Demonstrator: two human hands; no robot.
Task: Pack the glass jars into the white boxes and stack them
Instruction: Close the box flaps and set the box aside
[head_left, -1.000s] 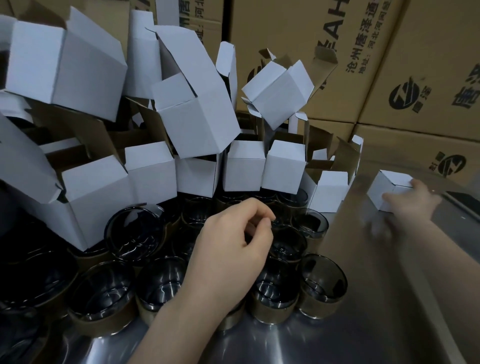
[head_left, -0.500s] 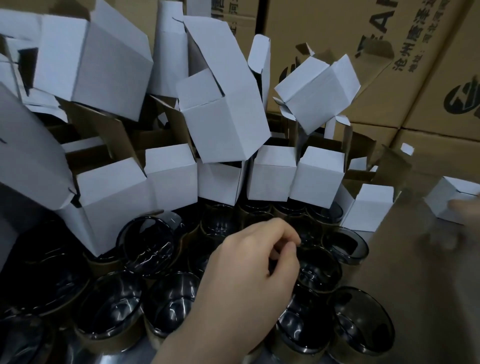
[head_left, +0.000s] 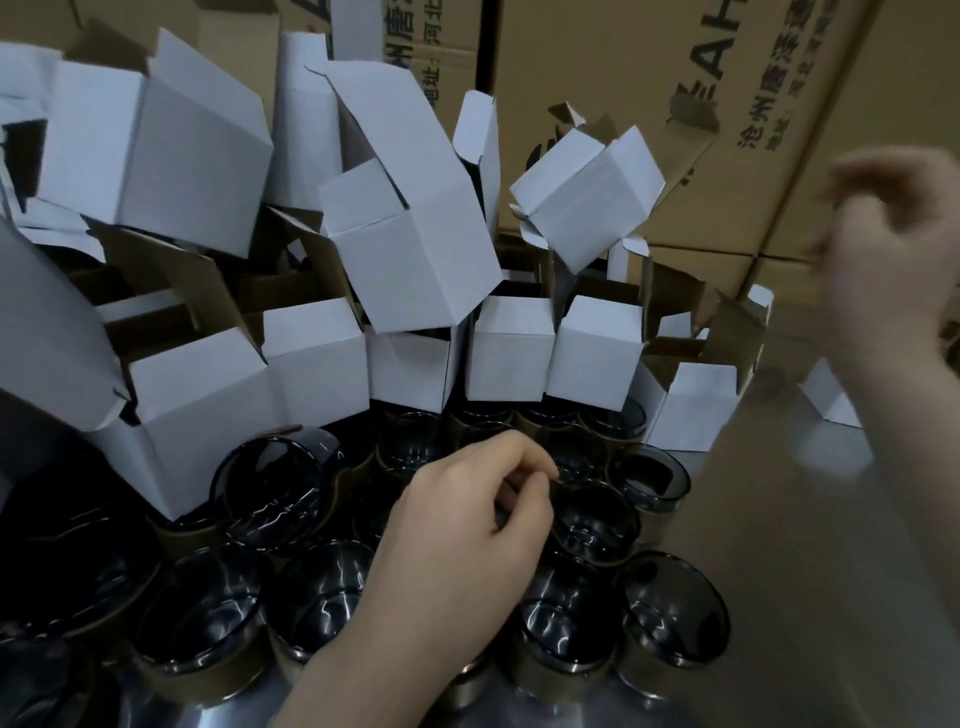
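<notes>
Several dark glass jars with tan bands stand packed together on the metal table. My left hand hovers over them with curled fingers, its thumb and forefinger pinching the rim of one glass jar. Behind the jars, open white boxes are heaped up. My right hand is raised at the far right; it is blurred, loosely curled and holds nothing. A closed white box lies on the table below it, partly hidden by my forearm.
Large brown printed cartons form a wall behind the pile. One jar lies tipped toward me on the left. A row of upright white boxes stands right behind the jars. Bare metal surface stretches to the right.
My right hand let go of the closed white box and rose up to the right. The camera swung left and closer. My left hand stayed on the same jar.
</notes>
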